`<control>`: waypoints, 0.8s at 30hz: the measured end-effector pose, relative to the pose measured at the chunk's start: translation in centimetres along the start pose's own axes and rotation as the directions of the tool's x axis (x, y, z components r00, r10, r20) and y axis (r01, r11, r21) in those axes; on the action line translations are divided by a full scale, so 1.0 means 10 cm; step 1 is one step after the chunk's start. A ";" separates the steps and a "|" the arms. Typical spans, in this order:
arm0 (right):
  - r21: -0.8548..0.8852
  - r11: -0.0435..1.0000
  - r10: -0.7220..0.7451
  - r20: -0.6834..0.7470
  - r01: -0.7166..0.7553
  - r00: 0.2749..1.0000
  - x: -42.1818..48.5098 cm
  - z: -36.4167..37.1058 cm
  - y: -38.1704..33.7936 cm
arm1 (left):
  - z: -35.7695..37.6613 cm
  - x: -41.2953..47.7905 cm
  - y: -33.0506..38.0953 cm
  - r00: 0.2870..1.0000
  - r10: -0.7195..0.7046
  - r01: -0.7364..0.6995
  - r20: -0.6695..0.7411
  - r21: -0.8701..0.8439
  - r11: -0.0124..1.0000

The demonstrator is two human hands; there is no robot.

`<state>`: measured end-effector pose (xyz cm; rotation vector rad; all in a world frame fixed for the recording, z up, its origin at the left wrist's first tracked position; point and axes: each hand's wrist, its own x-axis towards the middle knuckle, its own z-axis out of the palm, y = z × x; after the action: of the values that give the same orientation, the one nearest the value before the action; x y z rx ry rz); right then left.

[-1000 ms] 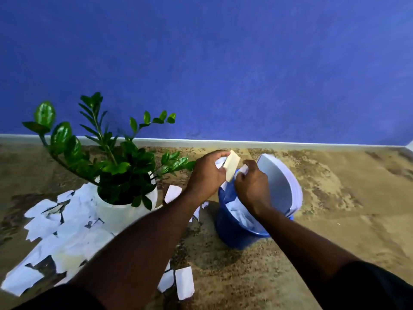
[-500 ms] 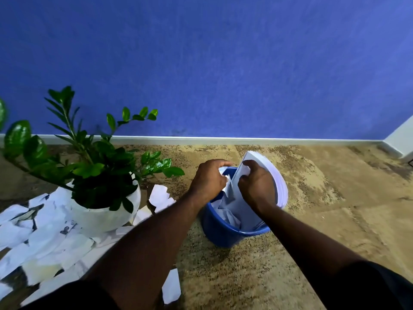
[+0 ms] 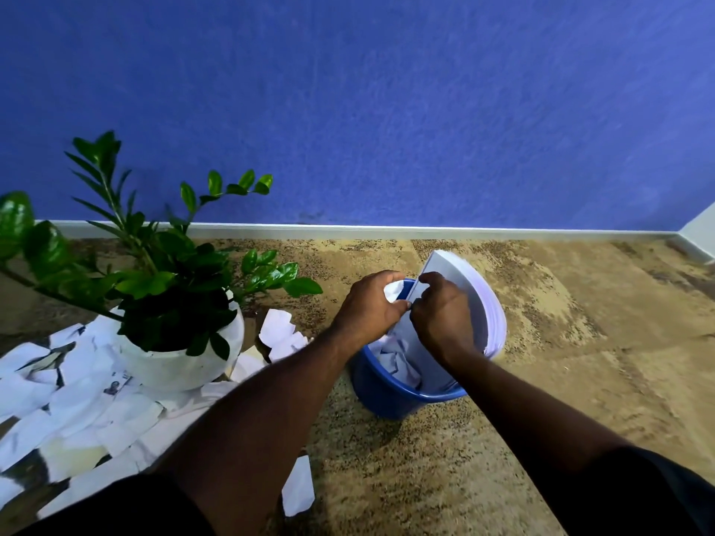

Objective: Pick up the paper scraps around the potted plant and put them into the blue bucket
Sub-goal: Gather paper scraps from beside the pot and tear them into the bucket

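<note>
The blue bucket (image 3: 390, 396) stands on the floor right of the potted plant (image 3: 174, 342), a green plant in a white round pot. Crumpled white paper (image 3: 398, 361) fills the bucket, and a thick stack of white sheets (image 3: 483, 299) leans out over its far right rim. My left hand (image 3: 367, 307) is over the bucket's left rim, closed around a crumpled paper scrap (image 3: 392, 291). My right hand (image 3: 441, 315) is over the bucket, fingers pinched on the edge of the leaning stack. Several white paper scraps (image 3: 77, 412) lie around the pot.
A blue wall with a white baseboard (image 3: 387, 230) runs behind. The floor is speckled tan. More scraps lie between pot and bucket (image 3: 280, 334) and near my left forearm (image 3: 298, 489). A wall corner shows at far right (image 3: 696, 241).
The tan piece my left hand held above the bucket is gone; that hand now grips a crumpled white scrap lower at the rim. My view has shifted right.
</note>
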<state>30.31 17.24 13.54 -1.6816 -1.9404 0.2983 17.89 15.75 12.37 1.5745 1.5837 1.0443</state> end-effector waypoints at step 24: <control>0.017 0.991 -0.129 -0.074 0.130 0.989 -0.14 0.20 -0.16 | 0.00 -0.11 -0.14 0.998 -0.053 0.055 0.038 -0.050 0.997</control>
<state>27.97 15.98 12.32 -1.5232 -1.9745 0.2060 17.29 14.73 11.05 1.5002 1.5551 1.0135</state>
